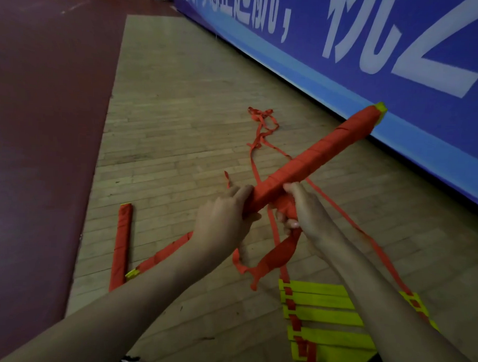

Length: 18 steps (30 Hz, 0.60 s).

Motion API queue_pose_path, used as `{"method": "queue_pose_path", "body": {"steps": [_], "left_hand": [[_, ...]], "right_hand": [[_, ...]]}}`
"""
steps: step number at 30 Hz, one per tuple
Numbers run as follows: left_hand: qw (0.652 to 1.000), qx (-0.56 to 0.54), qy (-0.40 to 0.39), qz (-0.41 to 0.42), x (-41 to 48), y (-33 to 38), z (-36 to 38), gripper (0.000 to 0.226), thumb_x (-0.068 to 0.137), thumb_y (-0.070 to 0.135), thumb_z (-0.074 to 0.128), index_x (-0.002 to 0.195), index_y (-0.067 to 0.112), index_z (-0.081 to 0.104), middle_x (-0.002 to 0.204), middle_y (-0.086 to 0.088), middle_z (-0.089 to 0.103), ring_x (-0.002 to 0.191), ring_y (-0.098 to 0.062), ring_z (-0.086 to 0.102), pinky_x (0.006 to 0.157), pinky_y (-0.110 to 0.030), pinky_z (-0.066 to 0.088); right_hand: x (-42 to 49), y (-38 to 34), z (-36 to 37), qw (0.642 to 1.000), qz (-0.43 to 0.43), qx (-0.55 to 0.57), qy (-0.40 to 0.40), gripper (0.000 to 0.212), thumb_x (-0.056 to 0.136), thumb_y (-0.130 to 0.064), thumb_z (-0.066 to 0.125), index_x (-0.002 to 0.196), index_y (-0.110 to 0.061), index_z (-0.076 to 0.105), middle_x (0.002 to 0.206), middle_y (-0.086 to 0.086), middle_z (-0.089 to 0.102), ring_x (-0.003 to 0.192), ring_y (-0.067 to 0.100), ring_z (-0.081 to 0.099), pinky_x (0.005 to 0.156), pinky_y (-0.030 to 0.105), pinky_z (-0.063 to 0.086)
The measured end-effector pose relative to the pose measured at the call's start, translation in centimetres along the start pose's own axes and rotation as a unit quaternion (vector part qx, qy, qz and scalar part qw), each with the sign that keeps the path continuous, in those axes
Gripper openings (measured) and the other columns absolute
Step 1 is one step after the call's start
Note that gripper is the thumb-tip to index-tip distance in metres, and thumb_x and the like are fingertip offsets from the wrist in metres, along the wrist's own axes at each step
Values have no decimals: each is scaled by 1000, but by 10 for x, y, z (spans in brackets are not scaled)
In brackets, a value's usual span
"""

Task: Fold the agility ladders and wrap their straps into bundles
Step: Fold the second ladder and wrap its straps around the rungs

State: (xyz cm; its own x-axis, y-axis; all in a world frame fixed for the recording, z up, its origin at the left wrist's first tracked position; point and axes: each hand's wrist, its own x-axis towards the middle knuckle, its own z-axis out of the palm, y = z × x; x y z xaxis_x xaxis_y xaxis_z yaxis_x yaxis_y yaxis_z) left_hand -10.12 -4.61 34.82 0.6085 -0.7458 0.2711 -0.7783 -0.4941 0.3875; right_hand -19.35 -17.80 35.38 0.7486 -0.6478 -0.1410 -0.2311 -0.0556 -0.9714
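I hold a long ladder bundle [314,153] wrapped in red strap, its yellow end pointing up-right toward the wall. My left hand [223,221] grips its near end from the left. My right hand [299,207] grips the bundle's lower part and a red strap [276,255] that hangs in a loop below it. More loose red strap [261,127] trails across the floor beyond. A stack of yellow rungs [322,319] with red straps lies on the floor under my right forearm.
Two wrapped red bundles lie on the wooden floor at the left, one upright [121,244] and one slanted [164,256]. A dark red mat [44,147] covers the left side. A blue banner wall [372,63] runs along the right.
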Motion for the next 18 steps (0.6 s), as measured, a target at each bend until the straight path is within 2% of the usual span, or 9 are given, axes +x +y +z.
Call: {"method": "queue_pose_path", "body": {"steps": [2, 5, 8, 10, 11, 12, 14, 16, 18], "left_hand": [[999, -2, 0, 42, -2, -1, 5, 56, 91, 36, 60, 142, 25, 41, 141, 7, 47, 114, -24, 58, 84, -41, 51], [994, -38, -18, 103, -5, -3, 11, 61, 91, 25, 61, 147, 26, 37, 146, 4, 42, 125, -22, 48, 95, -40, 47], [981, -146, -49, 115, 3, -5, 1, 56, 91, 29, 64, 143, 22, 45, 139, -2, 50, 125, -18, 48, 100, -22, 38], [967, -231, -83, 74, 13, -6, -9, 47, 93, 35, 57, 138, 22, 51, 130, -3, 59, 114, -15, 57, 89, -13, 40], [956, -274, -106, 28, 17, -6, -14, 47, 94, 37, 54, 139, 22, 50, 126, -5, 62, 103, -15, 62, 81, -11, 43], [937, -323, -132, -34, 21, -8, -20, 49, 93, 40, 53, 139, 21, 49, 121, -9, 63, 90, -16, 66, 71, -10, 47], [887, -393, -204, -133, 23, -16, -30, 60, 86, 51, 56, 130, 10, 54, 107, -15, 69, 68, -20, 69, 55, -19, 52], [849, -401, -309, -155, 23, -27, -42, 71, 75, 61, 56, 117, 4, 61, 98, -14, 73, 68, -23, 70, 55, -24, 54], [812, -419, -382, -141, 20, -34, -51, 65, 77, 55, 60, 117, 4, 60, 98, -13, 74, 69, -23, 69, 59, -26, 55]], "right_hand": [[-1, 1, -1, 1000, -2, -19, 14, 59, 81, -67, 51, 67, -11, 64, 51, 2, 55, 33, 8, 42, 43, 23, 39], [-2, 6, 0, 999, -7, 13, 52, 48, 88, -57, 55, 64, -16, 63, 50, -1, 52, 33, 7, 42, 45, 25, 39], [-4, 6, 2, 994, -13, 92, 54, 39, 92, -49, 56, 71, -17, 64, 52, -3, 52, 36, 2, 42, 48, 28, 38], [-4, 2, 3, 988, -24, 144, 44, 34, 92, -45, 57, 74, -18, 63, 52, -4, 52, 36, 2, 41, 48, 26, 36], [-5, 1, 3, 986, -33, 161, 37, 32, 92, -45, 58, 75, -18, 62, 53, -3, 51, 37, 2, 40, 49, 27, 35], [-6, 0, 4, 984, -44, 171, 26, 32, 92, -45, 58, 75, -18, 61, 54, -2, 51, 37, 4, 38, 50, 28, 35], [-8, -1, 4, 981, -68, 181, -3, 32, 91, -47, 59, 76, -19, 61, 56, -1, 51, 39, 6, 37, 51, 28, 38], [-9, -1, 5, 977, -88, 190, -29, 32, 88, -49, 59, 77, -19, 61, 57, -1, 51, 41, 7, 37, 50, 26, 40], [-10, -2, 6, 974, -103, 195, -53, 32, 86, -49, 59, 74, -19, 61, 57, 1, 51, 43, 9, 38, 49, 24, 41]]}}
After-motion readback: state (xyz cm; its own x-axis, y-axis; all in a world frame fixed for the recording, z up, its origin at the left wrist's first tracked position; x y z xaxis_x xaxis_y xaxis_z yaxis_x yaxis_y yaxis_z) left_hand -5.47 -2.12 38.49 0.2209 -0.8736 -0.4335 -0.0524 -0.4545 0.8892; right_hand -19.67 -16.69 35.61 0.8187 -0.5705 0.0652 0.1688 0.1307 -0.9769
